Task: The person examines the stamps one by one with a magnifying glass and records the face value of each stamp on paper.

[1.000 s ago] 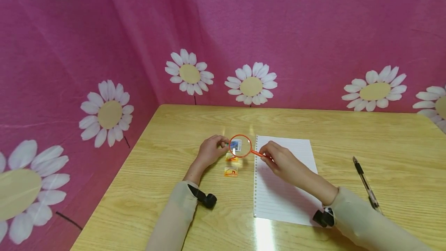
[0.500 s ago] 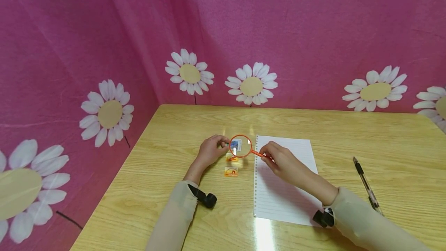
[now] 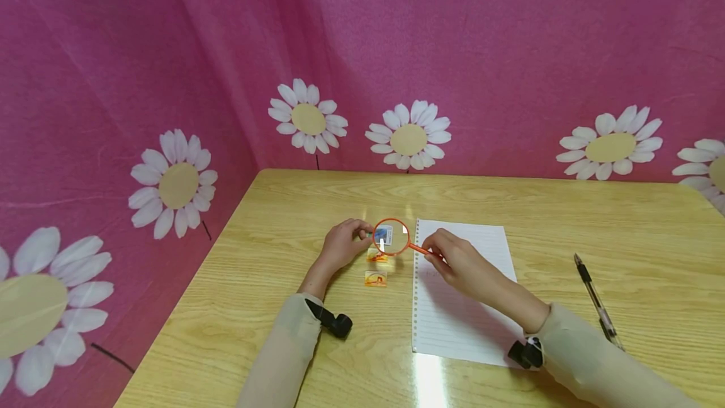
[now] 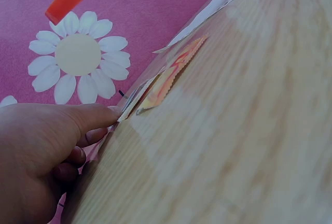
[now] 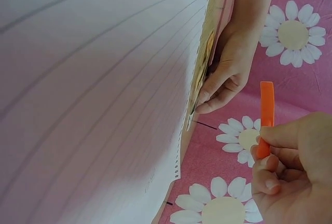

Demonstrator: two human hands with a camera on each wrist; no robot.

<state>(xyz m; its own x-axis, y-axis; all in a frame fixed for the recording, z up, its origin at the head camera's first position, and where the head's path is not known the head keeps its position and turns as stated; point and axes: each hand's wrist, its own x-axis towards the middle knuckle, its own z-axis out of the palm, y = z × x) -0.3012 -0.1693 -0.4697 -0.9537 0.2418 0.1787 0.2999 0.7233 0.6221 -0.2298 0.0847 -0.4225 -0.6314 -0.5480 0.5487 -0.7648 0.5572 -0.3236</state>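
In the head view my right hand (image 3: 461, 263) pinches the handle of an orange-rimmed magnifying glass (image 3: 419, 249) between thumb and fingers. Its round lens is above a blue and white postage stamp (image 3: 383, 235), which shows through it. At the left edge of that stamp my left hand (image 3: 347, 244) pinches with thumb and fingertips. Nearer to me lie two orange and yellow stamps, one (image 3: 377, 257) just below the lens and another (image 3: 376, 279) in front of it. The left wrist view shows the left thumb on the stamp edge; the orange stamp (image 4: 174, 73) has a toothed border.
A sheet of lined paper (image 3: 470, 339) with punched holes down its left side lies under my right hand and forearm. To the right, a black pen (image 3: 595, 298) rests on the wooden table (image 3: 317, 194). A pink flowered curtain (image 3: 498, 49) stands behind and at the left.
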